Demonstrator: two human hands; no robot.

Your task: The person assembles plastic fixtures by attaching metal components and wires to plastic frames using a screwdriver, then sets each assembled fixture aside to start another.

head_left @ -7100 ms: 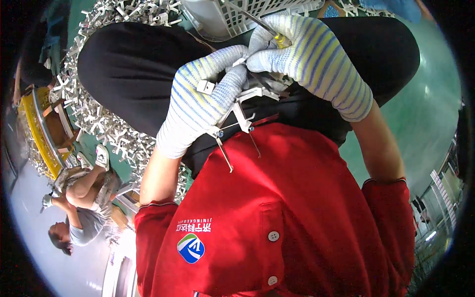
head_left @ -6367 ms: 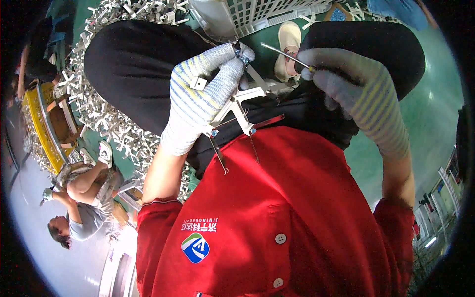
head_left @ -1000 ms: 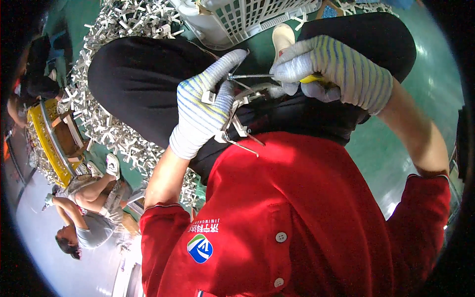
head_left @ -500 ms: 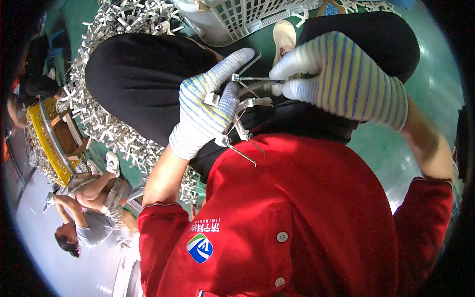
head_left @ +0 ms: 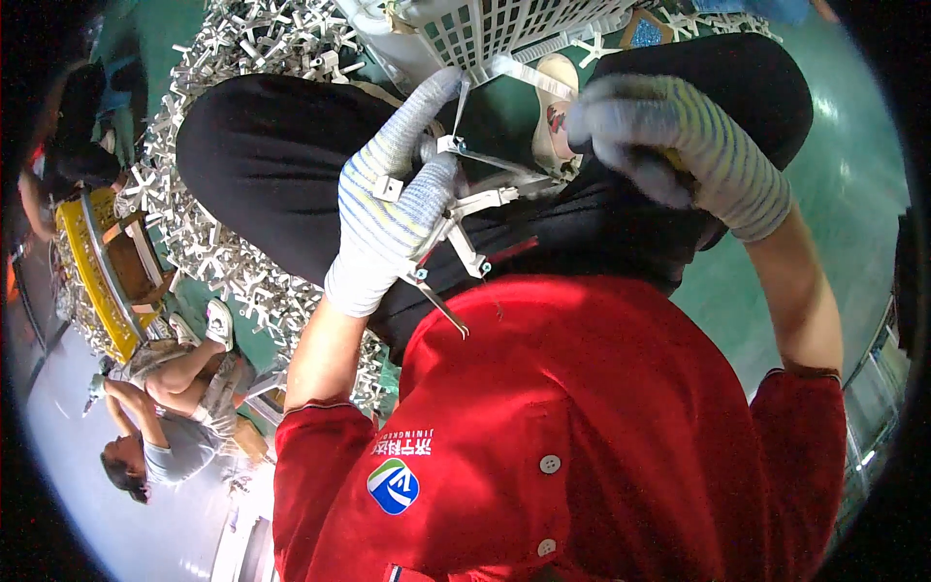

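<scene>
My left hand (head_left: 393, 204), in a striped knit glove, is closed round a white plastic cross-shaped piece (head_left: 485, 201) with several arms. Thin metal prongs stick out from the arm ends, one upward beside my stretched thumb and one down toward my shirt. Off to the right my right hand (head_left: 669, 145), also gloved, is smeared by motion with its fingers curled. A pale flat strip (head_left: 533, 78) reaches from its fingertips toward the basket; I cannot make out what it is. The two hands are apart.
A large heap of white cross-shaped pieces (head_left: 218, 228) lies on the green floor to my left. A white slotted basket (head_left: 475, 39) stands ahead. At far left are a yellow crate (head_left: 92, 276) and a seated person (head_left: 179, 441). My crossed legs are under my hands.
My right hand has drawn away from the piece, lifting to the right. The pale strip has come into sight at its fingertips. My left hand has shifted slightly left, still holding the piece.
</scene>
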